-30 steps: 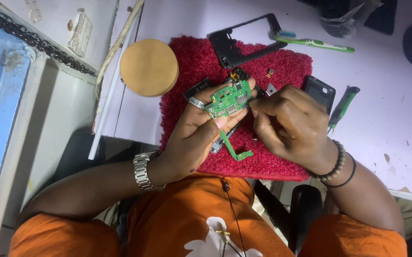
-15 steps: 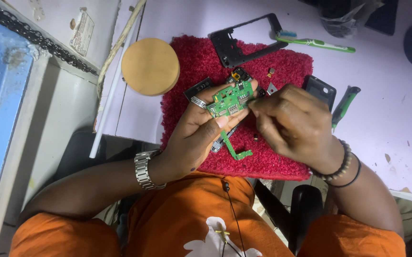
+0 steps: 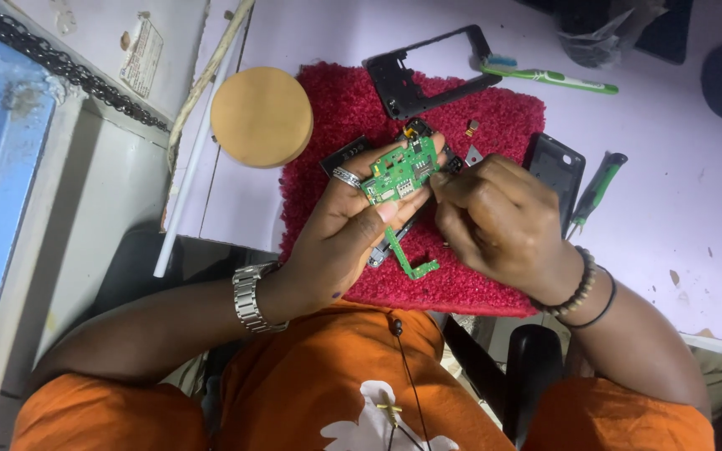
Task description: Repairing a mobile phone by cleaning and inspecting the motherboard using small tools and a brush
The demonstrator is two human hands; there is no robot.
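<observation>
My left hand (image 3: pixel 340 238) grips a small green circuit board (image 3: pixel 400 171) over a red fuzzy mat (image 3: pixel 353 113); a thin green strip (image 3: pixel 411 266) hangs from the board below my fingers. A ring sits on one finger and a metal watch on that wrist. My right hand (image 3: pixel 494 221) is closed with its fingertips pinched at the board's right edge; whatever it pinches is hidden. Beaded and black bands circle the right wrist.
A black phone frame (image 3: pixel 428 75) lies at the mat's top and a black back cover (image 3: pixel 555 171) at its right. A green-handled screwdriver (image 3: pixel 595 190), a green toothbrush (image 3: pixel 545 77), a round tan disc (image 3: pixel 261 117) and small loose parts (image 3: pixel 471 129) lie around the mat.
Both hands stay on the circuit board with only small shifts of the fingers. Nothing was picked up or put down.
</observation>
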